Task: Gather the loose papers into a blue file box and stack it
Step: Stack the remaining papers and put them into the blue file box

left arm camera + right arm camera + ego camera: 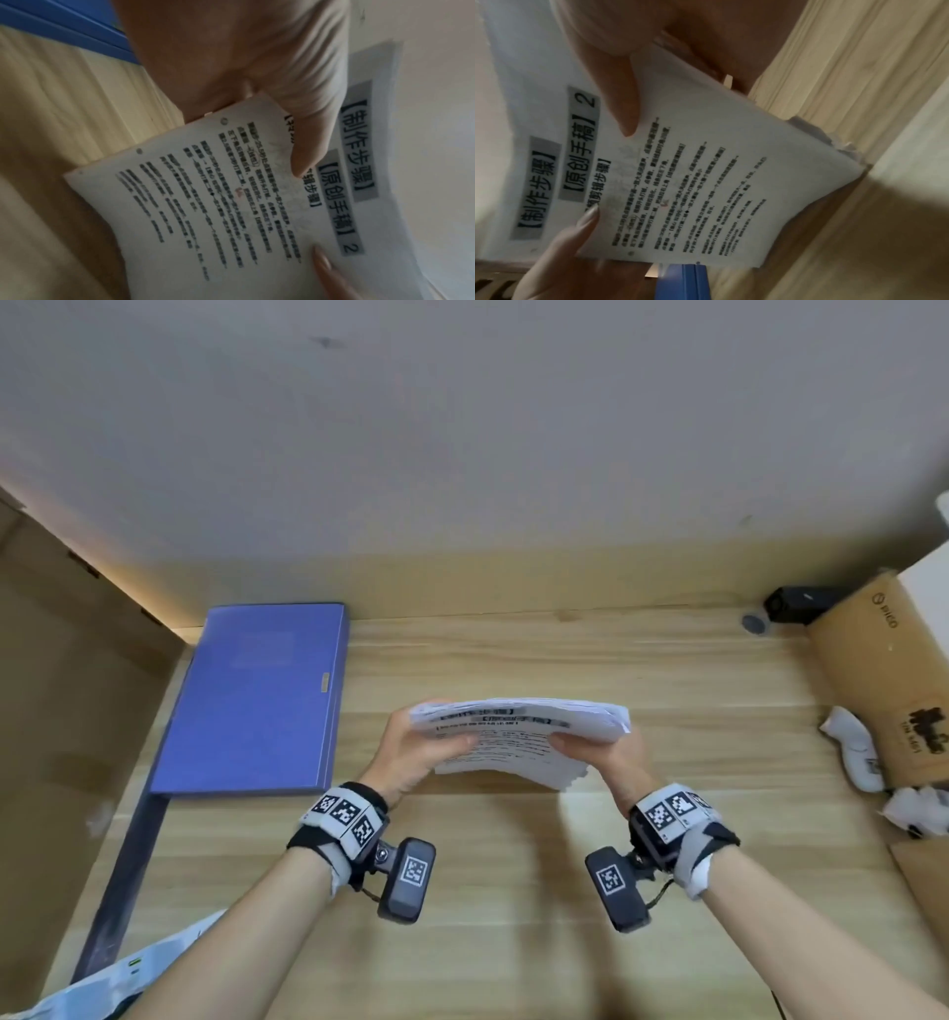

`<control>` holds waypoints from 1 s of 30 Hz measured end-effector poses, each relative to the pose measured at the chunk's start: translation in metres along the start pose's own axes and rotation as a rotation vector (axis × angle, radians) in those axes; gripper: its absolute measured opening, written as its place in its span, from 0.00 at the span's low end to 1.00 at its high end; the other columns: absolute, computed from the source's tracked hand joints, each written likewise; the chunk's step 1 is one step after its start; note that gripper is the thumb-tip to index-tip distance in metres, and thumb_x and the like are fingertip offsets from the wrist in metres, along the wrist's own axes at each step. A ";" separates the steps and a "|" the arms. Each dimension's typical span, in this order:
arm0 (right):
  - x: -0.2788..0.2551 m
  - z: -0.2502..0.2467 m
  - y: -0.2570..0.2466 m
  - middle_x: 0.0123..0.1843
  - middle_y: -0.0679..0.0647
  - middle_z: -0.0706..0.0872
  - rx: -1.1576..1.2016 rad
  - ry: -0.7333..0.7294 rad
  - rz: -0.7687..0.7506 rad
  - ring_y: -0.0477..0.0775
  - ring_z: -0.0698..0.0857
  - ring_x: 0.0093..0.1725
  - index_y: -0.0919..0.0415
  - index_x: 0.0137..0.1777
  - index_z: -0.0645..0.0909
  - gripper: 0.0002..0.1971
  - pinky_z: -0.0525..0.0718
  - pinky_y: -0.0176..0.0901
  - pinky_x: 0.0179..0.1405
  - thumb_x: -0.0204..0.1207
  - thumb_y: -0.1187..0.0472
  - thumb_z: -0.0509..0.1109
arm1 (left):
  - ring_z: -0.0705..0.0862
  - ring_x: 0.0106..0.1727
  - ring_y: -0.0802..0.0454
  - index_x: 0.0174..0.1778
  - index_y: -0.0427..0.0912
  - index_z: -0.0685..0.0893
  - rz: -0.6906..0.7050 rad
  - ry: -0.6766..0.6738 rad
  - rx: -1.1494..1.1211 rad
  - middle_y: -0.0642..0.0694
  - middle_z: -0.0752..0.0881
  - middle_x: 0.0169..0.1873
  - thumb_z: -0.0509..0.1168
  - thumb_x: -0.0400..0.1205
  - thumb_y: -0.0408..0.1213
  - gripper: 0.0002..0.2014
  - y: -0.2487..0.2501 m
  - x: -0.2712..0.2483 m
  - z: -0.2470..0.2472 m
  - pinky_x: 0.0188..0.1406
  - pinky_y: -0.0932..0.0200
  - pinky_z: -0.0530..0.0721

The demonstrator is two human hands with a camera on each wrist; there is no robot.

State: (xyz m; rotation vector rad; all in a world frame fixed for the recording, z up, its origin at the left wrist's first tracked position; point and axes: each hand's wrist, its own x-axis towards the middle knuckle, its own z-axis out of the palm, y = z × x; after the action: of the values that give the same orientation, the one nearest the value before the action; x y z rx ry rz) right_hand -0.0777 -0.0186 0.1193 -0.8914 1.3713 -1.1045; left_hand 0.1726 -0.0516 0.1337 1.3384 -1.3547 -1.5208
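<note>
A stack of printed papers (518,742) hangs above the middle of the wooden table (513,865), held by both hands. My left hand (418,752) grips its left edge, thumb on top of the sheets. My right hand (598,752) grips the right edge the same way. In the left wrist view the left thumb (308,125) presses on the top sheet of the papers (218,203). In the right wrist view the right thumb (618,97) lies on the papers (706,172). A closed blue file box (257,701) lies flat on the table to the left of the papers.
A brown cardboard box (77,711) stands at the left of the table. Another cardboard box (883,680) lies at the right, with white crumpled items (852,752) beside it. A small black device (796,603) sits at the back right by the wall.
</note>
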 end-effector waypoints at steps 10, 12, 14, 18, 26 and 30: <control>-0.002 -0.019 0.022 0.43 0.54 0.93 -0.015 -0.055 0.039 0.48 0.90 0.42 0.64 0.50 0.88 0.20 0.84 0.37 0.37 0.56 0.63 0.83 | 0.91 0.40 0.62 0.45 0.37 0.90 -0.077 0.006 -0.048 0.55 0.93 0.36 0.74 0.75 0.21 0.08 -0.015 -0.004 0.028 0.41 0.69 0.85; 0.000 -0.024 0.027 0.46 0.55 0.92 -0.018 -0.037 0.040 0.49 0.90 0.45 0.65 0.53 0.86 0.24 0.84 0.37 0.38 0.56 0.63 0.84 | 0.92 0.42 0.60 0.47 0.36 0.90 -0.084 0.006 -0.060 0.54 0.94 0.38 0.75 0.74 0.22 0.09 -0.015 -0.003 0.033 0.42 0.70 0.86; 0.003 -0.027 0.031 0.48 0.55 0.93 -0.021 -0.057 0.042 0.52 0.91 0.48 0.63 0.54 0.86 0.22 0.86 0.42 0.43 0.57 0.65 0.83 | 0.92 0.48 0.55 0.54 0.32 0.89 -0.092 0.002 -0.065 0.48 0.94 0.45 0.76 0.73 0.23 0.13 -0.019 0.001 0.036 0.46 0.66 0.87; 0.009 -0.036 0.033 0.54 0.61 0.92 -0.012 -0.039 0.064 0.60 0.91 0.55 0.64 0.57 0.87 0.23 0.89 0.53 0.53 0.61 0.68 0.84 | 0.92 0.52 0.51 0.55 0.36 0.88 -0.117 0.010 -0.008 0.43 0.93 0.51 0.77 0.73 0.27 0.15 -0.028 0.017 0.045 0.49 0.60 0.90; 0.038 -0.074 0.077 0.49 0.61 0.94 -0.098 0.096 0.382 0.65 0.92 0.49 0.65 0.55 0.88 0.22 0.90 0.62 0.53 0.62 0.61 0.86 | 0.92 0.48 0.49 0.56 0.39 0.85 -0.479 0.062 -0.064 0.41 0.91 0.55 0.72 0.79 0.29 0.11 -0.083 0.044 0.078 0.46 0.55 0.90; 0.051 -0.095 0.113 0.55 0.59 0.90 -0.265 0.096 0.497 0.63 0.89 0.52 0.69 0.61 0.84 0.25 0.88 0.58 0.55 0.65 0.62 0.84 | 0.91 0.50 0.43 0.54 0.37 0.86 -0.650 0.095 0.017 0.36 0.91 0.56 0.71 0.79 0.27 0.09 -0.121 0.052 0.104 0.54 0.46 0.90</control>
State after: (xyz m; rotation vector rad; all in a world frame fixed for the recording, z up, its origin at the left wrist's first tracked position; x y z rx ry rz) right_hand -0.1688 -0.0235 -0.0081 -0.6336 1.7297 -0.5994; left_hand 0.0764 -0.0473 -0.0043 1.9571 -0.9091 -1.8172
